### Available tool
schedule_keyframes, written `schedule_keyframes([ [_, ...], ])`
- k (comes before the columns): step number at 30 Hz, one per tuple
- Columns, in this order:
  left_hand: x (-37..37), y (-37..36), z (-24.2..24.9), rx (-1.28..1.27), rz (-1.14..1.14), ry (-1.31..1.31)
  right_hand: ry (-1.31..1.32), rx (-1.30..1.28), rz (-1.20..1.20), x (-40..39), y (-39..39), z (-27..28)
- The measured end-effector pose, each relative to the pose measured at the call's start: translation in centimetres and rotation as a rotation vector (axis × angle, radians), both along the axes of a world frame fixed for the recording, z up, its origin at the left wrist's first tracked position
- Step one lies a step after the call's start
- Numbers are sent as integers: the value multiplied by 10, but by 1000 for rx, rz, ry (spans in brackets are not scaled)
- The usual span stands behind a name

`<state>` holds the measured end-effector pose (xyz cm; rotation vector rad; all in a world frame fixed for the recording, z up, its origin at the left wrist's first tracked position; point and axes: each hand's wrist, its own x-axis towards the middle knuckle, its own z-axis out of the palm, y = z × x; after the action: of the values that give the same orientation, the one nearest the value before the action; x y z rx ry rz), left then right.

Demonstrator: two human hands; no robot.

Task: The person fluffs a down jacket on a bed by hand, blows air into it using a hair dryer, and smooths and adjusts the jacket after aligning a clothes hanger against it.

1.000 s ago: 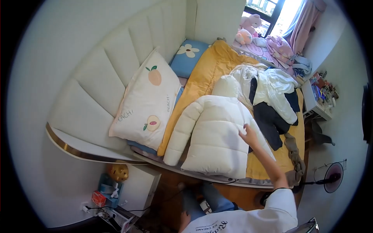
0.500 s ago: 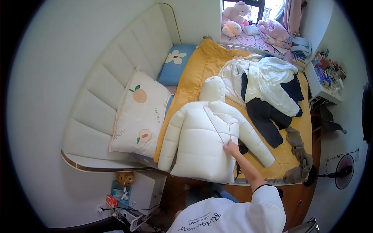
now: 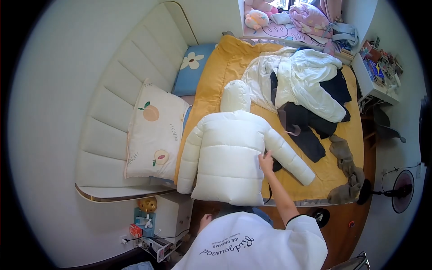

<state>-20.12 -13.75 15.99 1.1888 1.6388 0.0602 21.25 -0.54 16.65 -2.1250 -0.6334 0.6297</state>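
A white puffer jacket (image 3: 229, 155) with its hood (image 3: 236, 96) toward the far side lies back up on the bed, sleeves spread. My right hand (image 3: 266, 163) is at the jacket's right side, near the sleeve, fingers apart and nothing clearly held. A thin, blurred pinkish clothes hanger (image 3: 294, 130) shows over the dark trousers (image 3: 306, 135), apart from my hand. My left hand (image 3: 205, 221) hangs low beside my body, by the near bed edge. Its fingers look loosely bent, with nothing visible in them.
White clothes (image 3: 306, 83) and dark garments lie at the far right of the yellow bedspread (image 3: 216, 72). Brown crumpled clothing (image 3: 346, 171) rests along the right edge. A peach-print pillow (image 3: 153, 135) leans at the headboard (image 3: 121, 117). A nightstand (image 3: 173, 216) and a fan (image 3: 402, 191) flank the bed.
The hanger has left my right hand and moved right, away from the jacket. The jacket's back now looks flatter and smoother. My left hand has come more into view.
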Motion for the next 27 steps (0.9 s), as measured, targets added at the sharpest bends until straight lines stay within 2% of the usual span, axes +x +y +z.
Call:
schedule_keyframes([
  [1,3,5,4,37,21,23,-144,-160,143,-2,-7,-35],
  [2,7,12,5,35,18,17,-150,-163,140,3,-6,-33],
  [4,12,30,10,354,66,137,4,-233,247,13,6,-24],
  [5,16,45,11,477,78,141,129,-154,170,19,13,5],
  [6,21,58,13,594,91,149,121,-159,175,15,16,29],
  [8,44,93,32,842,24,220,-6,82,-34,0,17,54],
  [9,54,112,41,843,-36,227,-130,86,43,-13,14,31],
  [10,66,130,49,846,-95,230,-132,74,48,-19,7,17],
  [12,92,163,59,852,-115,210,-117,-412,515,-21,2,1],
  [13,102,179,64,849,-112,202,-128,-310,454,-19,7,8],
  [14,112,194,68,901,-142,177,-139,-314,453,-16,16,26],
  [16,130,215,77,928,-164,146,-99,126,165,-13,25,60],
  [17,138,225,80,978,-152,103,-131,265,75,-13,32,72],
  [18,145,236,81,1032,-139,62,-135,250,83,-20,34,88],
  [20,161,253,77,1051,-126,32,-60,331,-150,-32,44,111],
  [22,174,265,72,1066,-119,6,-71,314,-129,-34,48,88],
  [24,196,295,68,1025,-148,0,-243,286,-216,-31,67,81],
  [25,208,308,62,1019,-147,-5,-229,139,-204,-30,79,93],
  [26,223,327,55,1045,-220,47,-235,141,-210,-26,96,77],
  [27,231,336,48,1058,-299,99,-430,119,-147,-25,105,54],
])
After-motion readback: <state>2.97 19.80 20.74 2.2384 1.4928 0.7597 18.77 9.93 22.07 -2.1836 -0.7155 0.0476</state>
